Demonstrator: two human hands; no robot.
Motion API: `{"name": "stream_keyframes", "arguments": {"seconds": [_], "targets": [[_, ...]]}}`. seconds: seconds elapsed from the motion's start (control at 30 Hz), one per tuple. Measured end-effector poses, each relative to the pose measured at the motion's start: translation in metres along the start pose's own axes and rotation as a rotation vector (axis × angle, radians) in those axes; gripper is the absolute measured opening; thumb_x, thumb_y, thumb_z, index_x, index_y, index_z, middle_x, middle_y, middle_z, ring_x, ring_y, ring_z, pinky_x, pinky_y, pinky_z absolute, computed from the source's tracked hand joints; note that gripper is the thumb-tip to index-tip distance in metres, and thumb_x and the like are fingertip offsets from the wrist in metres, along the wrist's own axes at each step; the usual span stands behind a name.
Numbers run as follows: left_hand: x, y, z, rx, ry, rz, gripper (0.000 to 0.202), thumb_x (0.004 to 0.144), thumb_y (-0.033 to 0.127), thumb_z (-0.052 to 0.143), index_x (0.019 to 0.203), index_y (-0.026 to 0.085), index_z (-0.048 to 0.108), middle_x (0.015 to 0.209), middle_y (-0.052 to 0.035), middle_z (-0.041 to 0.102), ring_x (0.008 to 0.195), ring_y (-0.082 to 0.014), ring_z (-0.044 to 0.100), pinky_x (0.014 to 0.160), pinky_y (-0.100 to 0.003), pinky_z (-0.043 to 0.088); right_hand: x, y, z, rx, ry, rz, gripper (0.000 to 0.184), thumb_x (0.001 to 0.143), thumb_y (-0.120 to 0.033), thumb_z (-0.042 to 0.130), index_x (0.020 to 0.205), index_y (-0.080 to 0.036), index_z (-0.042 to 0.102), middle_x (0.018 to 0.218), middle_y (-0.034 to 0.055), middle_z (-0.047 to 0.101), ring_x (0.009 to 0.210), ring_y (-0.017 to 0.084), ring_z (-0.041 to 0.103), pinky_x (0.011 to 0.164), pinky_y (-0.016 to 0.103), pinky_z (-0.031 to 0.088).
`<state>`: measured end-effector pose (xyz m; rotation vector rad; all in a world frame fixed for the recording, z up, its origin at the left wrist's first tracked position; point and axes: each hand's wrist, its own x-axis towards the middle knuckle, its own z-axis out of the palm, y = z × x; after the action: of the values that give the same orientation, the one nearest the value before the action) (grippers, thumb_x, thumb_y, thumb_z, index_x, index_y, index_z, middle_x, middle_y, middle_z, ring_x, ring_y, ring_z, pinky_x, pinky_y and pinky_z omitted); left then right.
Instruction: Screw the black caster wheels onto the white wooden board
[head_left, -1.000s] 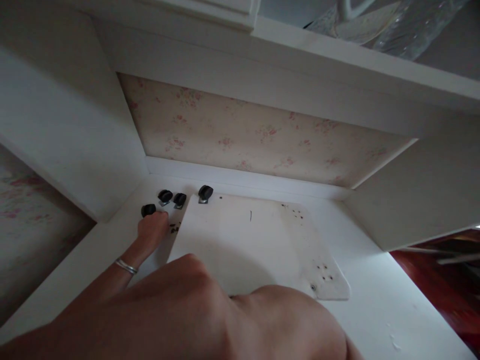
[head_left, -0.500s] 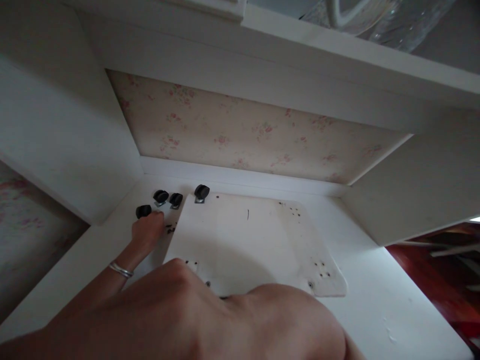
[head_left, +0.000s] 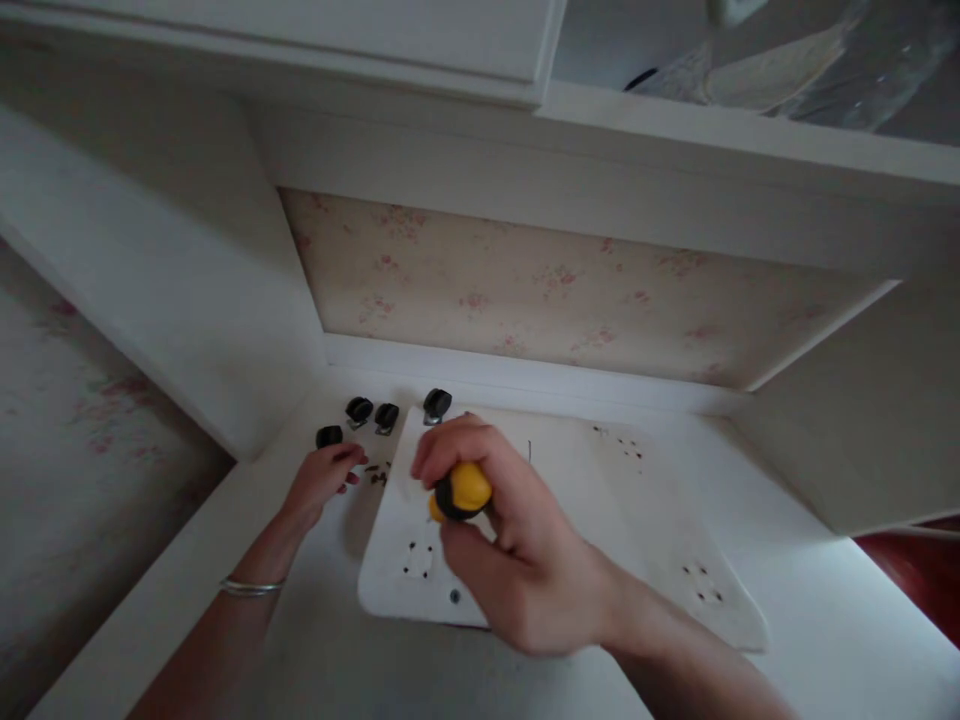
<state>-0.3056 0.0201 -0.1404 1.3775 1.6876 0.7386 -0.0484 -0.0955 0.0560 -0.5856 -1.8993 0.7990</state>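
Left on the white counter (head_left: 840, 620), the left hand (head_left: 322, 477) is just beside one black caster (head_left: 328, 436); whether it pinches anything, I cannot tell. Rightward come two far casters (head_left: 359, 410), screws (head_left: 379, 479) too tiny to count, one panel (head_left: 622, 520) bearing a fourth caster (head_left: 437, 403), then the right hand (head_left: 525, 540) wrapped round one yellow-and-black handle (head_left: 471, 486). Picking screws seems the step, calling for delicacy.
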Motion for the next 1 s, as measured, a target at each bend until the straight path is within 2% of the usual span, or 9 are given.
{"name": "stream_keyframes", "arguments": {"seconds": [0.1, 0.13, 0.23, 0.33, 0.43, 0.53, 0.67, 0.87, 1.0], "targets": [[-0.017, 0.001, 0.001, -0.245, -0.015, -0.055, 0.048, 0.086, 0.046, 0.056, 0.118, 0.010, 0.061, 0.116, -0.0165, 0.069, 0.076, -0.0166, 0.069, 0.061, -0.025, 0.049, -0.016, 0.023, -0.007, -0.037, 0.126, 0.160, 0.034, 0.084, -0.003, 0.049, 0.109, -0.027, 0.047, 0.109, 0.0034, 0.055, 0.106, 0.016, 0.056, 0.090, 0.034, 0.049], [-0.024, 0.003, 0.002, -0.322, -0.026, -0.060, 0.048, 0.085, 0.046, 0.056, 0.119, 0.012, 0.061, 0.121, -0.0165, 0.068, 0.079, -0.0166, 0.070, 0.062, -0.025, 0.049, -0.023, 0.030, -0.005, -0.031, 0.183, 0.163, 0.031, 0.086, -0.005, 0.052, 0.107, -0.028, 0.047, 0.110, 0.0030, 0.057, 0.110, 0.017, 0.055, 0.094, 0.037, 0.047], [-0.047, 0.016, 0.006, -0.557, -0.058, -0.085, 0.043, 0.082, 0.042, 0.062, 0.118, 0.018, 0.063, 0.127, -0.0142, 0.065, 0.084, -0.0173, 0.071, 0.062, -0.023, 0.051, -0.042, 0.046, 0.005, 0.023, 0.415, 0.092, 0.033, 0.086, -0.005, 0.056, 0.106, -0.030, 0.046, 0.117, 0.0022, 0.058, 0.118, 0.018, 0.055, 0.097, 0.038, 0.048], [-0.067, 0.037, 0.012, -0.780, -0.087, -0.153, 0.036, 0.075, 0.035, 0.071, 0.108, 0.019, 0.069, 0.124, -0.0128, 0.067, 0.078, -0.0173, 0.072, 0.057, -0.022, 0.050, -0.054, 0.054, 0.017, 0.051, 0.629, 0.025, 0.033, 0.085, -0.002, 0.057, 0.102, -0.028, 0.046, 0.112, 0.0002, 0.060, 0.118, 0.017, 0.057, 0.096, 0.035, 0.050], [-0.080, 0.054, 0.017, -0.818, -0.118, -0.172, 0.035, 0.072, 0.036, 0.075, 0.104, 0.020, 0.072, 0.122, -0.0121, 0.068, 0.074, -0.0174, 0.072, 0.054, -0.023, 0.050, -0.060, 0.054, 0.022, 0.055, 0.752, 0.002, 0.032, 0.084, 0.000, 0.056, 0.099, -0.027, 0.046, 0.104, -0.0013, 0.061, 0.115, 0.017, 0.059, 0.099, 0.038, 0.049], [-0.085, 0.060, 0.024, -0.807, -0.143, -0.154, 0.038, 0.070, 0.038, 0.077, 0.104, 0.020, 0.074, 0.121, -0.0123, 0.069, 0.073, -0.0173, 0.071, 0.052, -0.022, 0.049, -0.062, 0.053, 0.022, 0.061, 0.758, -0.017, 0.032, 0.084, 0.000, 0.056, 0.099, -0.027, 0.046, 0.103, -0.0010, 0.062, 0.113, 0.018, 0.061, 0.100, 0.040, 0.050], [-0.084, 0.057, 0.030, -0.787, -0.121, -0.157, 0.040, 0.068, 0.040, 0.078, 0.104, 0.022, 0.074, 0.120, -0.0122, 0.069, 0.072, -0.0176, 0.071, 0.051, -0.022, 0.048, -0.064, 0.054, 0.021, 0.079, 0.758, -0.007, 0.030, 0.085, -0.001, 0.056, 0.099, -0.027, 0.047, 0.102, 0.0003, 0.062, 0.112, 0.019, 0.062, 0.098, 0.044, 0.050], [-0.086, 0.058, 0.032, -0.754, -0.129, -0.154, 0.040, 0.069, 0.042, 0.076, 0.104, 0.023, 0.074, 0.121, -0.0119, 0.069, 0.077, -0.0198, 0.072, 0.052, -0.024, 0.050, -0.069, 0.056, 0.022, 0.097, 0.761, 0.026, 0.028, 0.086, -0.003, 0.057, 0.097, -0.027, 0.048, 0.101, 0.0000, 0.062, 0.112, 0.020, 0.061, 0.099, 0.048, 0.049], [-0.087, 0.059, 0.033, -0.738, -0.117, -0.134, 0.039, 0.069, 0.043, 0.076, 0.103, 0.024, 0.075, 0.120, -0.0120, 0.069, 0.072, -0.0183, 0.071, 0.050, -0.024, 0.048, -0.070, 0.056, 0.023, 0.093, 0.770, 0.026, 0.028, 0.085, -0.003, 0.057, 0.096, -0.027, 0.049, 0.099, -0.0004, 0.061, 0.111, 0.020, 0.062, 0.099, 0.050, 0.049]]}}
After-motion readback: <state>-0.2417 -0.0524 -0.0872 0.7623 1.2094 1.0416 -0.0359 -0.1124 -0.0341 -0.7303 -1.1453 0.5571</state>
